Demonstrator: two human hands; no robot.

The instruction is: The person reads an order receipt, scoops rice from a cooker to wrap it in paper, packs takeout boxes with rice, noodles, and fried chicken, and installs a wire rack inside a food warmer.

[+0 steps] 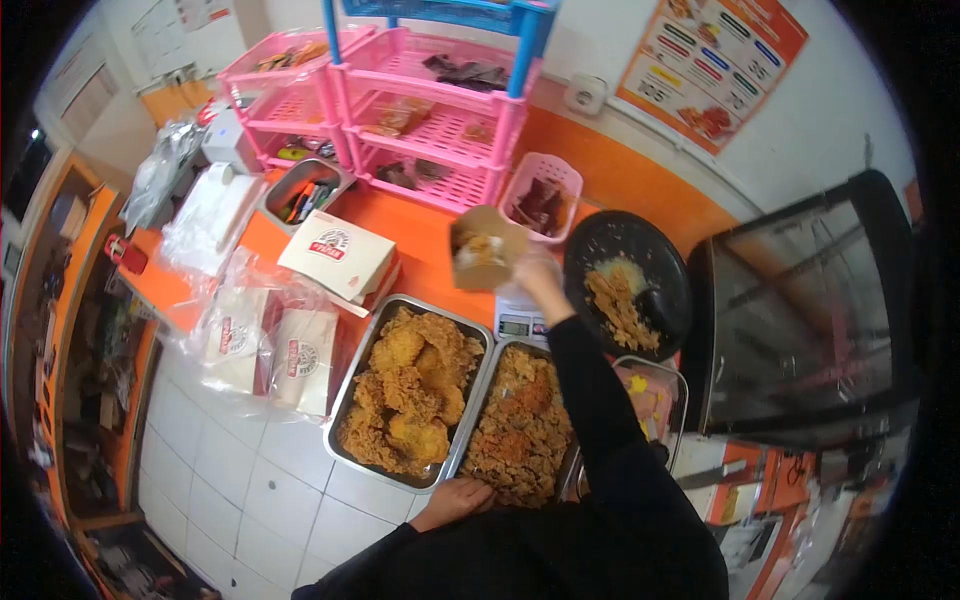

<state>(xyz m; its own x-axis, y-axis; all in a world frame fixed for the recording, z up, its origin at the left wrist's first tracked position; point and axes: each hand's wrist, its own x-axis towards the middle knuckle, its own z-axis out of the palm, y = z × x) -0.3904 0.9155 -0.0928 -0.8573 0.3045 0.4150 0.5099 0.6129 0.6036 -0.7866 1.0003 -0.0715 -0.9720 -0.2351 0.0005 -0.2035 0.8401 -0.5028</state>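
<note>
My right hand reaches forward and grips the edge of a brown paper food box, with some fried pieces inside it. The box is over the counter, beside a small digital scale. My left hand rests at the near end of the metal trays, its fingers loosely laid out and holding nothing I can see. One metal tray holds large breaded fried chicken pieces. Next to it, smaller crispy fried pieces fill a second tray, partly hidden by my right sleeve.
A black pan with rice and shredded food stands right of the scale. Behind are a pink basket and pink tiered shelves. Printed cartons sit left, with plastic-wrapped boxes below. A glass-sided cabinet stands right.
</note>
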